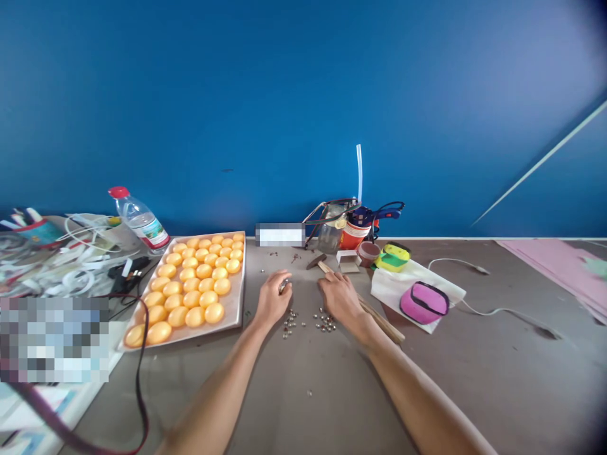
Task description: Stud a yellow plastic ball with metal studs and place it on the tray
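My left hand [274, 297] rests on the grey table [474, 379], its fingers curled round a small shiny metal piece [283, 286]. My right hand [339, 297] lies palm down a little to the right, fingers bent over the handle of a wooden hammer [374, 313] whose head [315, 260] points toward the wall; whether it grips it I cannot tell. Between and just in front of both hands lie several small metal studs [308, 322].
A tray [236, 313] of several yellow half-shells sits to the left. A water bottle [140, 219], cables and clutter lie further left. Cups, jars and a glue gun [360, 224] stand by the blue wall. A pink pouch [423, 302] lies on white paper at right.
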`<action>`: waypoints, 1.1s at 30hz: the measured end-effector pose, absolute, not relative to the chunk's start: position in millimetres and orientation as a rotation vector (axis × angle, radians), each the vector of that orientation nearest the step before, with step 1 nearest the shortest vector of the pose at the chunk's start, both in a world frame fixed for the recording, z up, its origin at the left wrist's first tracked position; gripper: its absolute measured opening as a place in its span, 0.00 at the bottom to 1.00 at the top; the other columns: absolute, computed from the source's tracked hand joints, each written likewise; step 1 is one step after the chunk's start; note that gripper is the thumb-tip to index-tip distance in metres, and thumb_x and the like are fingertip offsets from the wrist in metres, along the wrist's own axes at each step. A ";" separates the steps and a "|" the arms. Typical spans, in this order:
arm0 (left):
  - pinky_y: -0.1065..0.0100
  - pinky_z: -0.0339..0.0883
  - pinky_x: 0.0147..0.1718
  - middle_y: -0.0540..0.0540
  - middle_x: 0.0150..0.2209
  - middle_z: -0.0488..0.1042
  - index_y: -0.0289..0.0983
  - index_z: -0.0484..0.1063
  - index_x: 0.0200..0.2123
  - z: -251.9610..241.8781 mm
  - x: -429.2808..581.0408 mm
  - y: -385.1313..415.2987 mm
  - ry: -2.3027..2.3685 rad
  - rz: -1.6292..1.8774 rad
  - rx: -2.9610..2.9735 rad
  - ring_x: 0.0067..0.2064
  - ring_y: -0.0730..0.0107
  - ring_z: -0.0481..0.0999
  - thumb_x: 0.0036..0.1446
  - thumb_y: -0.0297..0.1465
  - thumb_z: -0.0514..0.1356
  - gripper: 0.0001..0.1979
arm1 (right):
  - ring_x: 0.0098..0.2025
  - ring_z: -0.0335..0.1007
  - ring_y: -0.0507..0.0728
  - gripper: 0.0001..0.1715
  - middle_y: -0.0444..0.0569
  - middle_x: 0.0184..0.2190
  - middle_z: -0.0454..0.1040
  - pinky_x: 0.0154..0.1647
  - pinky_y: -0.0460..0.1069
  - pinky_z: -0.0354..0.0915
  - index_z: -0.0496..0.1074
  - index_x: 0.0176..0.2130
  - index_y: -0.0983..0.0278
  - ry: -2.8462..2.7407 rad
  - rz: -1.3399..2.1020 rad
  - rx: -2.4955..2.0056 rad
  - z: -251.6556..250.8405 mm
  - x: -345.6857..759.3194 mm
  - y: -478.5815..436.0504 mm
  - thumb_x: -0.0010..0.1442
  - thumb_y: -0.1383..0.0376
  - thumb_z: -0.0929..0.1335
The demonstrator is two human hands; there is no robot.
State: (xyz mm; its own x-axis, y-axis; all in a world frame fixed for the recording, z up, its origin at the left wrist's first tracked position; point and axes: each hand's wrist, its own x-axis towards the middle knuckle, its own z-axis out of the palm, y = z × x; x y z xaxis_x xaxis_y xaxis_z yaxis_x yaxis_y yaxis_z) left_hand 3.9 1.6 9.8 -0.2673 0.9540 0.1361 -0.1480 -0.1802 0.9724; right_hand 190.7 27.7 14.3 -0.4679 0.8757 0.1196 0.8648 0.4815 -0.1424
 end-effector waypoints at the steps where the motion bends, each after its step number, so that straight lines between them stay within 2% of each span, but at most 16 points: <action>1: 0.75 0.63 0.41 0.45 0.36 0.75 0.38 0.76 0.28 9.2 4.3 1.0 1.176 1.557 1.075 0.42 0.67 0.71 0.41 0.15 0.62 0.13 | 0.43 0.64 0.58 0.14 0.54 0.37 0.72 0.45 0.50 0.55 0.73 0.36 0.65 -2.555 0.139 -1.439 13.1 189.6 27.6 0.58 0.72 0.59; 4: 0.75 0.63 0.37 0.46 0.33 0.75 0.39 0.77 0.29 7.3 3.2 0.6 1.233 1.512 1.094 0.37 0.68 0.71 0.44 0.18 0.62 0.11 | 0.42 0.65 0.55 0.15 0.51 0.35 0.71 0.46 0.48 0.57 0.73 0.38 0.65 -2.512 0.241 -1.237 8.8 187.3 28.2 0.60 0.71 0.59; 6: 0.75 0.63 0.37 0.46 0.35 0.75 0.39 0.77 0.30 6.4 1.4 1.6 1.295 1.565 1.111 0.39 0.68 0.71 0.45 0.19 0.62 0.10 | 0.42 0.65 0.55 0.15 0.51 0.35 0.71 0.47 0.49 0.58 0.72 0.39 0.65 -2.438 0.246 -1.186 6.5 187.1 29.4 0.60 0.71 0.58; 9: 0.73 0.63 0.43 0.44 0.44 0.72 0.39 0.76 0.32 5.0 -1.6 4.0 1.379 1.681 1.135 0.50 0.63 0.68 0.43 0.19 0.62 0.12 | 0.41 0.66 0.56 0.14 0.51 0.34 0.71 0.47 0.50 0.59 0.73 0.37 0.65 -2.383 0.264 -1.172 5.1 188.5 31.5 0.60 0.71 0.59; 11: 0.69 0.61 0.48 0.42 0.51 0.68 0.39 0.75 0.34 3.4 -3.1 5.9 1.458 1.722 1.121 0.59 0.58 0.60 0.41 0.18 0.63 0.15 | 0.40 0.66 0.55 0.14 0.51 0.33 0.71 0.47 0.50 0.59 0.73 0.35 0.65 -2.368 0.276 -1.177 4.3 189.4 32.7 0.60 0.71 0.59; 14: 0.61 0.58 0.54 0.39 0.56 0.63 0.38 0.73 0.36 -0.1 -4.2 9.3 1.583 1.681 1.123 0.63 0.53 0.51 0.40 0.17 0.63 0.18 | 0.40 0.66 0.55 0.13 0.51 0.33 0.71 0.47 0.50 0.60 0.73 0.34 0.65 -2.341 0.273 -1.170 0.6 189.7 34.5 0.59 0.71 0.60; 18: 0.53 0.52 0.57 0.38 0.51 0.69 0.37 0.72 0.40 -3.8 -5.0 13.3 1.799 1.369 1.484 0.58 0.53 0.61 0.44 0.20 0.59 0.17 | 0.39 0.66 0.56 0.12 0.51 0.33 0.71 0.46 0.51 0.61 0.73 0.34 0.65 -2.311 0.274 -1.127 -9.1 188.8 37.7 0.59 0.71 0.61; 22: 0.59 0.62 0.51 0.43 0.43 0.75 0.37 0.72 0.41 -3.0 -5.0 10.9 1.790 1.126 1.855 0.46 0.61 0.72 0.47 0.20 0.55 0.17 | 0.38 0.66 0.56 0.11 0.51 0.31 0.71 0.44 0.51 0.62 0.73 0.33 0.65 -2.273 0.276 -1.064 -16.0 188.8 39.2 0.58 0.72 0.61; 26: 0.66 0.67 0.44 0.46 0.38 0.76 0.38 0.73 0.38 0.0 -3.5 4.6 1.534 1.061 1.945 0.41 0.66 0.75 0.46 0.20 0.54 0.16 | 0.38 0.67 0.57 0.11 0.51 0.31 0.71 0.43 0.52 0.63 0.73 0.34 0.65 -2.226 0.303 -1.038 -15.2 189.3 40.1 0.59 0.70 0.61; 29: 0.63 0.65 0.47 0.44 0.41 0.75 0.38 0.72 0.38 -0.3 -2.0 4.2 1.490 1.206 1.921 0.45 0.64 0.73 0.46 0.20 0.53 0.16 | 0.40 0.67 0.57 0.12 0.53 0.35 0.72 0.46 0.54 0.63 0.73 0.37 0.65 -2.210 0.312 -1.008 -12.2 187.0 42.3 0.60 0.68 0.60; 33: 0.54 0.58 0.55 0.40 0.50 0.71 0.37 0.72 0.41 -2.5 1.8 8.1 1.534 1.273 1.861 0.54 0.54 0.67 0.42 0.18 0.55 0.21 | 0.54 0.61 0.61 0.19 0.58 0.51 0.67 0.55 0.60 0.57 0.67 0.51 0.66 -2.276 0.309 -0.961 -12.5 177.6 43.5 0.61 0.63 0.61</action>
State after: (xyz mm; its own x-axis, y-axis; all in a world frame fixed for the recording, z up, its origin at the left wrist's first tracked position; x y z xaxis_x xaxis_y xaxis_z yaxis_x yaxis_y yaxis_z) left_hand 1.8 8.1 -2.5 -0.0235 0.9232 0.3837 0.5468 -0.3094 0.7780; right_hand 177.6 43.5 -12.5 -0.5278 0.7084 0.4685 0.5579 0.7051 -0.4377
